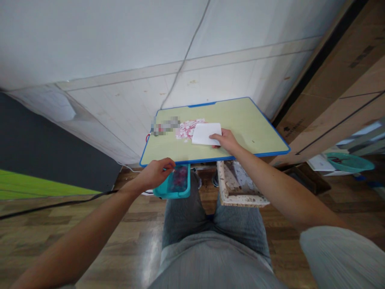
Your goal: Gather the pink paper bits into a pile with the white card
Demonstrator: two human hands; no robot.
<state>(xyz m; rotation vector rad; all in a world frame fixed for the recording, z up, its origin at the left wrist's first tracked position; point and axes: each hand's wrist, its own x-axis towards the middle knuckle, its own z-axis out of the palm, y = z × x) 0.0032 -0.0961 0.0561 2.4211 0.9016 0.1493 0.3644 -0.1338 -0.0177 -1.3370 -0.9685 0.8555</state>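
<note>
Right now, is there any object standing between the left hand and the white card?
No object visibly blocks the left hand from the white card; only the tabletop's blue near edge lies between. The pink-and-white pieces lie farther back.

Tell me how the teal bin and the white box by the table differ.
The bin is plain teal; the box is whitish, speckled brown. The bin shows dark red inside; the box, mostly pale and grey-brown. The left hand partly covers the bin; the right forearm, the box. Both are open-topped and close to the table's near edge.
</note>
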